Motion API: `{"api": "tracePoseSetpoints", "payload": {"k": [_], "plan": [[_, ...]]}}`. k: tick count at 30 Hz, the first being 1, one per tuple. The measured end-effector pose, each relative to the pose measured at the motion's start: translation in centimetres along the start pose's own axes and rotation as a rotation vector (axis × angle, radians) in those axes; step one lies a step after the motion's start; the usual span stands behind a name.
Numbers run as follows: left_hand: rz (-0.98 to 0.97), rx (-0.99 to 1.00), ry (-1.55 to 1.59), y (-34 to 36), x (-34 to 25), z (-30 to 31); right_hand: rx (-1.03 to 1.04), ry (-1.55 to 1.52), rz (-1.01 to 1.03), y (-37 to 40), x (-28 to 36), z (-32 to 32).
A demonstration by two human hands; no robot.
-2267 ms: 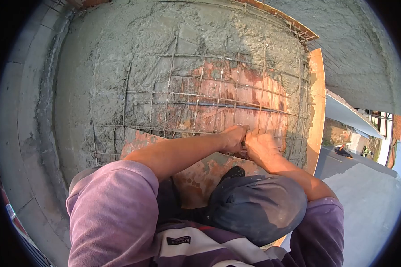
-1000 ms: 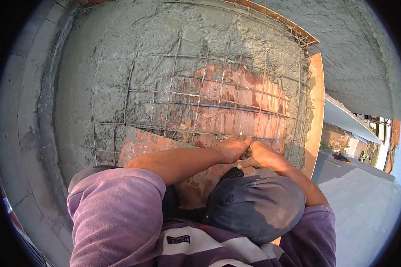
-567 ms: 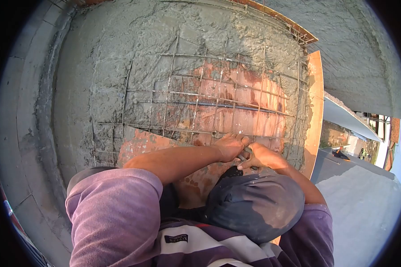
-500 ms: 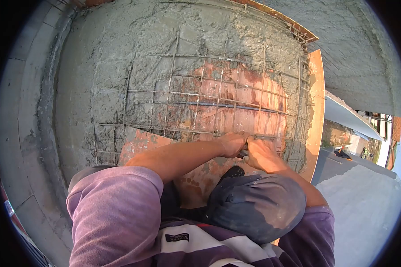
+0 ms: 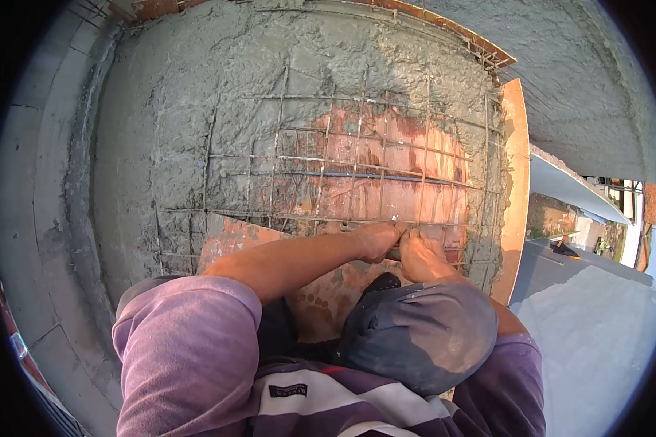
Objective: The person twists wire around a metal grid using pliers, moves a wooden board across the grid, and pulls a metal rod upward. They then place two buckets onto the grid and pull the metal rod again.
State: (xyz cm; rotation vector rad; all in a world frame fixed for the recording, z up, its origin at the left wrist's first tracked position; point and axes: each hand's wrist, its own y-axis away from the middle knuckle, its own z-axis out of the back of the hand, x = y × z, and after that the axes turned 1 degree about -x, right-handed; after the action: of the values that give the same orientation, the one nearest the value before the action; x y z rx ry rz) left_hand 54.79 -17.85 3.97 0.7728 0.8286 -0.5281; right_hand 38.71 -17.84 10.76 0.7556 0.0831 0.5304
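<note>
Head view: one grid of thin, rusty rebar mesh (image 5: 321, 159) lies over a smooth orange formwork board (image 5: 386, 191), ringed by rough grey wet concrete (image 5: 175, 109). Two hands meet at the mesh's near bar: left hand (image 5: 377, 240) and right hand (image 5: 418, 255), both curled shut. One dark handle (image 5: 393, 254) shows between them; which hand grips it cannot be told.

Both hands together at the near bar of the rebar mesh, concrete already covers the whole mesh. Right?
Not quite. In the head view the left hand and right hand are together at the near bar of the rebar mesh, but the concrete does not cover it all: a middle patch shows bare bars over the orange formwork board.
</note>
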Motion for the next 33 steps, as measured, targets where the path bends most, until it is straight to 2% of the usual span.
{"api": "tracePoseSetpoints", "payload": {"k": [2, 4, 7, 8, 9, 11, 13, 15, 18, 21, 24, 25, 27, 31, 33], "plan": [[-0.039, 0.035, 0.076, -0.5, -0.4, 2.7, -0.252, 0.168, 0.084, -0.2, -1.5, -0.9], [-0.139, 0.070, 0.099, -1.4, -0.4, 5.3, -0.153, -0.189, -0.035, 0.4, -2.5, -0.5], [-0.132, -0.302, 0.209, -2.7, -0.1, 10.2, -0.120, -0.754, -0.267, 1.5, -3.7, -3.3], [-0.061, -0.370, 0.308, -2.6, 0.1, 12.3, -0.124, -0.948, -0.349, 1.9, -4.0, -5.6], [0.012, -0.434, 0.407, -2.2, 0.4, 14.3, -0.271, -1.047, -0.247, 2.4, -4.4, -8.1], [0.082, -0.696, 0.470, -2.0, 2.7, 16.6, -0.262, -1.249, -0.439, 2.6, -4.5, -11.2], [0.225, -0.842, 0.383, -1.7, 5.2, 18.2, -0.219, -1.490, -0.522, 2.9, -4.8, -11.7], [0.314, -0.759, 0.189, -1.1, 7.4, 18.7, -0.139, -1.764, -0.486, 3.8, -5.1, -10.9], [0.377, -0.662, -0.053, -1.0, 10.4, 15.4, -0.113, -1.812, -0.406, 4.1, -5.8, -11.2], [0.469, -0.364, -0.174, -0.6, 11.1, 12.0, 0.006, -1.410, -0.426, 4.2, -5.8, -7.1], [0.346, -0.329, -0.335, 1.0, 10.6, 9.5, -0.187, -1.042, -0.365, 2.4, -5.7, -9.3], [0.374, -0.286, -0.327, 0.8, 10.8, 9.8, -0.282, -1.039, -0.339, 1.8, -5.6, -10.2], [0.463, -0.258, -0.217, 1.1, 10.1, 11.4, -0.471, -1.031, -0.289, 1.0, -5.0, -10.9], [0.497, -0.295, -0.112, 1.2, 10.5, 12.2, -0.377, -0.848, -0.322, 1.1, -4.0, -8.3], [0.526, -0.411, -0.046, 0.9, 10.7, 12.0, -0.329, -0.846, -0.346, 1.0, -3.5, -8.4]]}}
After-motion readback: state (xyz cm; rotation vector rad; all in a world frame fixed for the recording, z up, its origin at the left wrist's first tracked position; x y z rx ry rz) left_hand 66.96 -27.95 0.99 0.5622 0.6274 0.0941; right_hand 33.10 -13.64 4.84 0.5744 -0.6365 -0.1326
